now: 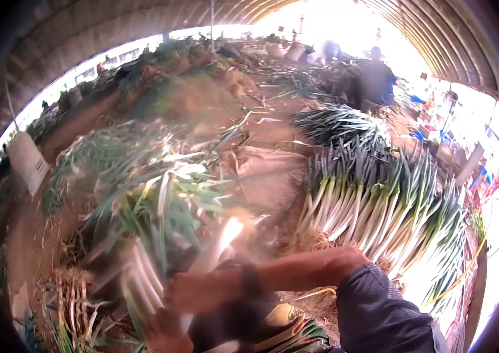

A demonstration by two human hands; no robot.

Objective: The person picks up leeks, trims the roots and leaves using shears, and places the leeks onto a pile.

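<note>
My right forearm reaches across from the right in a grey sleeve, with a dark band at the wrist. My right hand (191, 292) is closed and blurred at the pale stalks of long green onions (143, 272). Just below it, near the bottom edge, my left hand (167, 336) is closed round the lower part of these stalks. Motion smears the fingers of both hands. A bright white stalk (226, 236) slants up behind my right wrist. Beyond my hands lies a loose heap of green onions (155, 206), leaves tangled.
Green onions lie in a neat row (379, 206) at right, roots towards me. A second pile (343, 126) is behind them. Rooty stalks (73, 300) stand at lower left. A white sack (27, 162) is at far left. Another person (376, 79) is farther back under the arched roof.
</note>
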